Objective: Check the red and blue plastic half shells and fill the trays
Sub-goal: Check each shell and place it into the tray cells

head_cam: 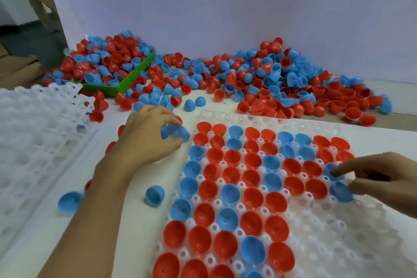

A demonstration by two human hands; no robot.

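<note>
A white plastic tray (352, 232) lies in front of me, its left and middle pockets filled with red and blue half shells, open side up. My left hand (149, 140) sits at the tray's upper left corner and pinches blue half shells (180, 132) between fingers and thumb. My right hand (383, 178) reaches in from the right; its straight index finger presses a blue half shell (331, 170) into a pocket, and another blue shell (340, 192) lies just below it. A big loose pile of red and blue shells (270, 79) stretches along the back wall.
A stack of white trays (33, 142) lies at the left. A green bin (133, 77) full of shells stands at the back left. Loose blue shells (154, 195) lie on the table between the tray and the stack. The tray's right pockets hold nothing.
</note>
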